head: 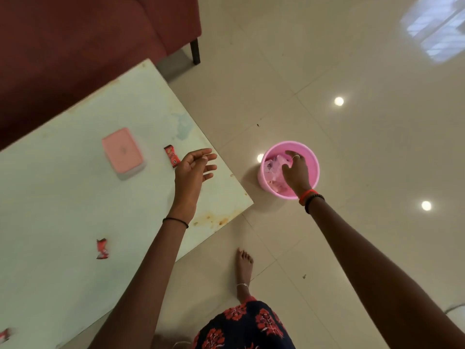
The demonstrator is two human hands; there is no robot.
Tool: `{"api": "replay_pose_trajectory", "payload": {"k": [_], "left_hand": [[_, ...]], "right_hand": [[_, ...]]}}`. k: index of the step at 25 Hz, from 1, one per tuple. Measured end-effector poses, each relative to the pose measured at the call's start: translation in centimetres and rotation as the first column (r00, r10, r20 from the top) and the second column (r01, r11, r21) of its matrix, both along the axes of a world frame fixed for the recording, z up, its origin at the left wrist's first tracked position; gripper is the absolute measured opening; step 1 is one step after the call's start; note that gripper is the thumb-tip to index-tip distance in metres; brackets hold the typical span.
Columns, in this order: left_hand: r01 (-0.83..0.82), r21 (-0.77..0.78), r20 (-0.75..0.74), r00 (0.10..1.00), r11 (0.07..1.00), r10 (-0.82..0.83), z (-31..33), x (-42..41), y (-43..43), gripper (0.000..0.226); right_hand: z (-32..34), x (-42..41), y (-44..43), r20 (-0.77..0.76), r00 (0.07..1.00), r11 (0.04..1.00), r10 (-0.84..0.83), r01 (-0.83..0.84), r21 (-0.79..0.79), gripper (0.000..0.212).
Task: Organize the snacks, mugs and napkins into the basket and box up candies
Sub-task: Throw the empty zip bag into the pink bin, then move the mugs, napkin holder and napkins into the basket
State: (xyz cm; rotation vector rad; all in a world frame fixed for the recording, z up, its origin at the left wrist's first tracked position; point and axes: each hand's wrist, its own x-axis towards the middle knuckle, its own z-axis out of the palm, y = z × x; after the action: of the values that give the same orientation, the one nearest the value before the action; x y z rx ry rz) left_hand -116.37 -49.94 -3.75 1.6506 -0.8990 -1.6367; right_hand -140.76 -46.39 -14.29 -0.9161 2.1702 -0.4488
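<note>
A round pink basket point(312, 157) stands on the floor just off the table's right edge, with crumpled pale wrappers or napkins point(275, 167) inside. My right hand point(297, 172) reaches down into it over those contents; whether it grips anything is hidden. My left hand point(193, 168) hovers open over the table's right edge, fingers spread, holding nothing. A red candy point(171, 154) lies just left of that hand. A pink lidded box point(123, 153) sits closed further left. Another red candy point(102, 248) lies nearer me, and a third candy point(4, 335) shows at the bottom left.
The pale table point(75, 197) has rust stains near its right corner. A dark red sofa point(88, 41) stands behind it. Glossy beige floor tiles point(352, 71) spread to the right. My bare foot point(244, 268) stands beside the table edge.
</note>
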Motion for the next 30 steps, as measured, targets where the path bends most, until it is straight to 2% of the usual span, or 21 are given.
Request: {"api": "replay_pose_trajectory", "payload": {"k": [4,7,13,21,30], "left_hand": [[-0.115,-0.021,0.015,0.993,0.993,0.116,3.7,5.9,3.0,0.020],[-0.228,-0.034,0.040,0.972,0.973,0.229,6.1,11.7,6.1,0.020],[-0.437,-0.070,0.035,0.897,0.897,0.440,9.4,25.8,13.3,0.020],[-0.704,-0.126,0.083,0.695,0.700,0.714,11.2,47.0,25.1,0.020],[-0.876,-0.165,0.107,0.441,0.454,0.891,13.6,65.7,37.8,0.018]], "right_hand": [[7.5,8.2,0.4,0.037,0.997,0.992,0.062,-0.058,-0.115,0.044],[12.2,15.9,1.9,0.064,0.983,0.972,0.174,-0.161,-0.172,0.047],[17.6,32.6,5.6,0.163,0.916,0.912,0.368,-0.321,-0.254,0.045],[20.6,55.2,12.0,0.156,0.767,0.771,0.623,-0.568,-0.287,0.041],[23.1,77.9,19.5,0.174,0.554,0.578,0.814,-0.745,-0.333,0.042]]}}
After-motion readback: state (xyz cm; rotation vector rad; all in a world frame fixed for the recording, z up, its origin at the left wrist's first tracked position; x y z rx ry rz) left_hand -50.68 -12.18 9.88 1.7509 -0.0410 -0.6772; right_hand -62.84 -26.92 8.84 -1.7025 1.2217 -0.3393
